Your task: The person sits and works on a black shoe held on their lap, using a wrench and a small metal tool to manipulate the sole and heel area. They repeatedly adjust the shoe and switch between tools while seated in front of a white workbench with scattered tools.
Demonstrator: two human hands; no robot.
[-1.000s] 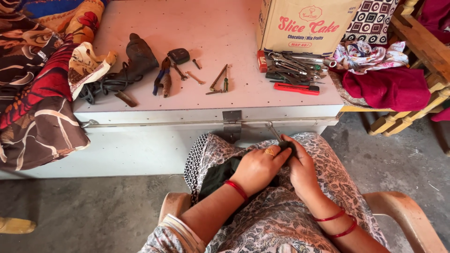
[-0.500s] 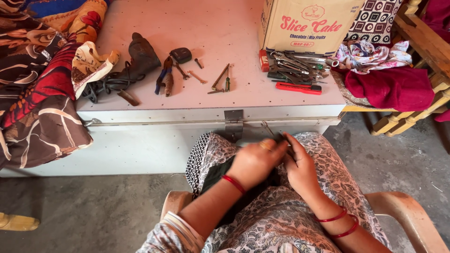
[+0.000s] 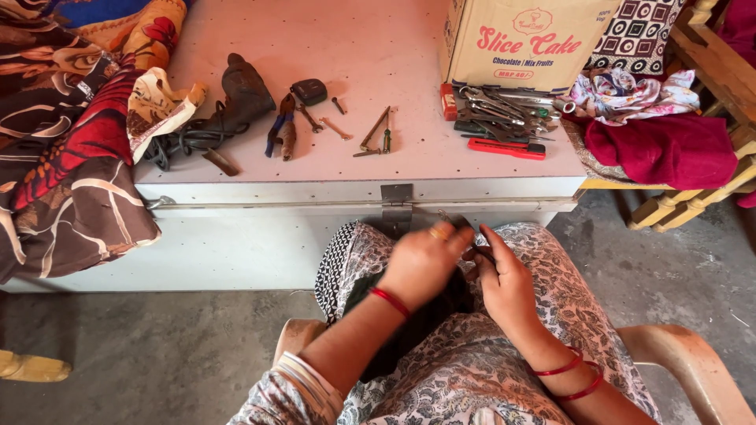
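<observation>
When reading outward from the lap, start at the left hand (image 3: 425, 264) and right hand (image 3: 504, 283), held close together above the knees and just short of the near edge of the white metal trunk (image 3: 260, 236).

Locate the small dark part (image 3: 475, 253) between the two hands, mostly hidden by them; kind not identifiable. Left fingers (image 3: 453, 236): curled together and closed over the part. Right fingers (image 3: 492, 240): forefinger stretched toward the part; cannot tell whether clamped on it or only touching. Under the wrists, note a dark cloth (image 3: 409, 338) across the lap.

Step in hand, as judged: fine fingertip work on the part, held off the trunk. Calls for a steady hold from the left hand and a precise touch from the right.

On the trunk top, near the middle: blue-handled pliers (image 3: 277, 126) and loose screws and rods (image 3: 376, 130). Toward the left edge: a dark tool with a cable (image 3: 236, 98). Toward the right edge: a red-handled cutter (image 3: 505, 148) and a heap of metal hand tools (image 3: 504, 106). At the far right corner: a cardboard box (image 3: 520, 39).
</observation>
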